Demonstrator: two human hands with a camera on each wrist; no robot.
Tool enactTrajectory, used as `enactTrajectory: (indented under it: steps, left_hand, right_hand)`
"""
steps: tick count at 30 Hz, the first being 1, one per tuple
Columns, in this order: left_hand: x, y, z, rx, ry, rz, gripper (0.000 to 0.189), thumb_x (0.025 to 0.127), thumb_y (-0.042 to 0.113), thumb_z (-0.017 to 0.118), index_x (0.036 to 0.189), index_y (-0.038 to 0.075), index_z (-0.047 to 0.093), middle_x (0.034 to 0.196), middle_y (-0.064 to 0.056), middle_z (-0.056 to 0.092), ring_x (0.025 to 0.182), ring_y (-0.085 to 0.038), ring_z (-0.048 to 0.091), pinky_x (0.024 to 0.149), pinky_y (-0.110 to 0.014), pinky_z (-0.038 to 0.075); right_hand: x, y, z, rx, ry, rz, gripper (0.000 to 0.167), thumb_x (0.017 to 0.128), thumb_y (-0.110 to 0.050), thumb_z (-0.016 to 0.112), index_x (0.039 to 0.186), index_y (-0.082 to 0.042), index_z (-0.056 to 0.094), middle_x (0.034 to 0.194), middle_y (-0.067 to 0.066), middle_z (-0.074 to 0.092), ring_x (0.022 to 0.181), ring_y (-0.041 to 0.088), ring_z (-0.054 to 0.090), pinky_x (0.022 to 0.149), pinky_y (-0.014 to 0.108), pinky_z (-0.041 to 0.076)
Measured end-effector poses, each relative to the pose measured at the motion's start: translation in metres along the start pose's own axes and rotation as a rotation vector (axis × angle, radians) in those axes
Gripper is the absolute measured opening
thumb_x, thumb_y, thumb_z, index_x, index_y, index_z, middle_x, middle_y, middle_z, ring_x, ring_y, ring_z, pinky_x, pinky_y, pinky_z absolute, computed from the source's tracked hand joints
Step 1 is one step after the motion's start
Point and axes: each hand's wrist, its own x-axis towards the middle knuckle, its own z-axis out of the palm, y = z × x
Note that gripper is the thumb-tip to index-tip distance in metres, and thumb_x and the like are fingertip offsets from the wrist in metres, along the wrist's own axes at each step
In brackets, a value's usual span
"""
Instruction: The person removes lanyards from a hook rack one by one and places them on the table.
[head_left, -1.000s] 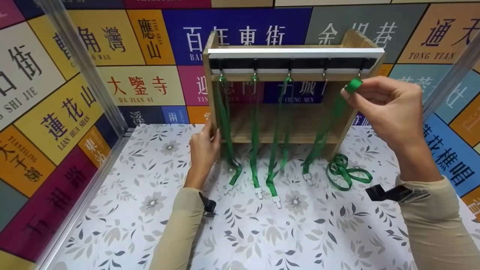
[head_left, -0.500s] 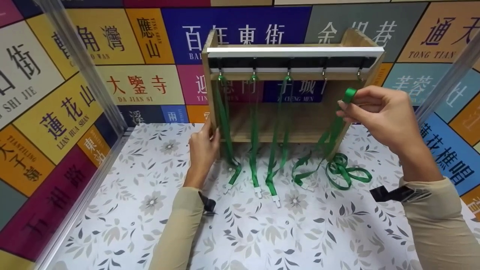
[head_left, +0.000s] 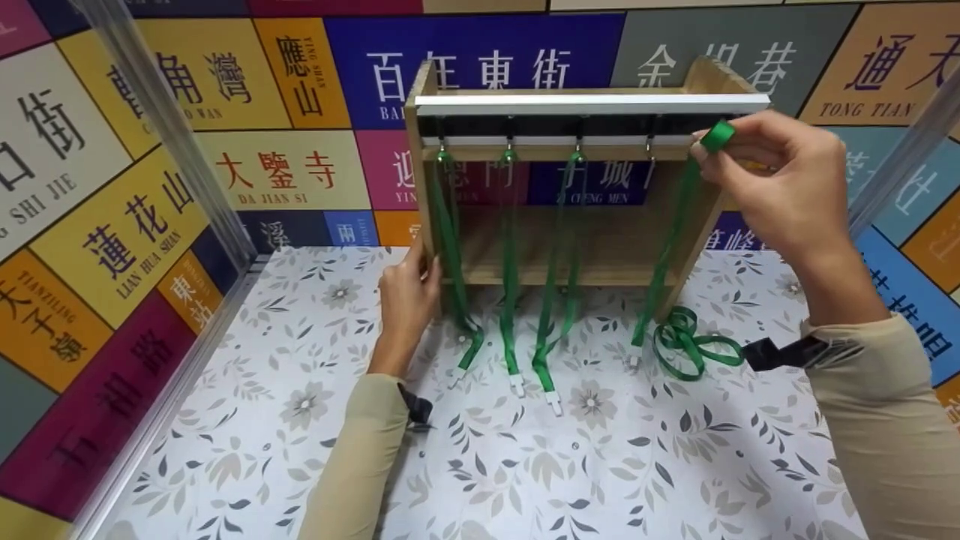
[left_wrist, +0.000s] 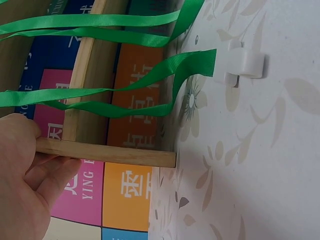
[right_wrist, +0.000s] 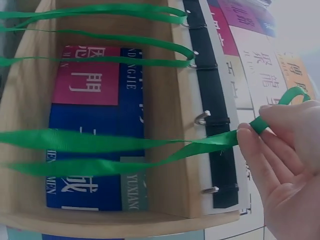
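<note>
Right grip (head_left: pixel 795 184): thumb and finger pinch the held lanyard (head_left: pixel 664 259) just below its top loop; hand raised before the upper right end of the wooden rack (head_left: pixel 615 259), forearm rising from the lower right.
Black strap (head_left: pixel 784 352): on the right wrist, its tip appearing just beside the loose lanyard (head_left: pixel 684 343); if low enough, it could snag that ribbon.
Left grip (head_left: pixel 409 300): clasps the rack's left side board; loosening it might let the rack shift under a tug.
Held lanyard: hangs from the pinch, white clip (head_left: pixel 634 361) near the table (head_left: pixel 525 472); so slight a hold could let it slip or twist.
Hanging lanyards (head_left: pixel 508 277): three, on the left three hooks; a sideways brush could swing them.
Bare hooks (right_wrist: pixel 210 190): the two rightmost; the hand hides the end one from the head view, so fingers could bump it.
</note>
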Motion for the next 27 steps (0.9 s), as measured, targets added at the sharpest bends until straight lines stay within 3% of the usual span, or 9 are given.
enactTrajectory:
  steps: [4, 12, 23, 27]
  left_hand:
    - [0.000, 0.001, -0.001, -0.025, -0.008, -0.008, 0.036, 0.108, 0.021, 0.068, 0.142, 0.010, 0.067, 0.123, -0.018, 0.081, 0.112, -0.030, 0.081, 0.092, -0.042, 0.068]
    - [-0.001, 0.001, -0.001, -0.056, -0.021, -0.016, 0.038, 0.108, 0.021, 0.067, 0.145, 0.012, 0.066, 0.125, -0.017, 0.080, 0.115, -0.030, 0.080, 0.093, -0.040, 0.067]
    - [0.000, 0.001, -0.001, -0.019, -0.010, -0.006, 0.039, 0.107, 0.021, 0.069, 0.145, 0.010, 0.066, 0.121, -0.018, 0.081, 0.111, -0.031, 0.080, 0.093, -0.041, 0.067]
    - [0.000, 0.001, -0.001, -0.011, -0.004, 0.001, 0.040, 0.107, 0.021, 0.070, 0.145, 0.010, 0.066, 0.118, -0.018, 0.082, 0.108, -0.031, 0.081, 0.093, -0.042, 0.067]
  right_hand:
    - [0.000, -0.006, -0.002, 0.010, 0.014, -0.026, 0.017, 0.095, -0.008, 0.083, 0.110, 0.000, 0.080, 0.102, -0.013, 0.083, 0.089, -0.001, 0.078, 0.084, 0.009, 0.059]
    - [-0.012, -0.003, -0.003, 0.081, -0.060, -0.118, 0.018, 0.095, 0.002, 0.080, 0.112, 0.008, 0.077, 0.108, 0.003, 0.085, 0.092, 0.009, 0.081, 0.077, 0.021, 0.065]
    - [-0.030, 0.007, -0.007, 0.148, -0.130, -0.100, 0.015, 0.095, 0.005, 0.078, 0.108, 0.011, 0.075, 0.102, 0.011, 0.085, 0.082, 0.013, 0.082, 0.070, 0.022, 0.065]
    - [-0.029, 0.020, -0.011, 0.151, -0.180, -0.043, 0.017, 0.096, 0.004, 0.077, 0.111, 0.012, 0.074, 0.101, 0.009, 0.085, 0.078, 0.012, 0.081, 0.070, 0.020, 0.064]
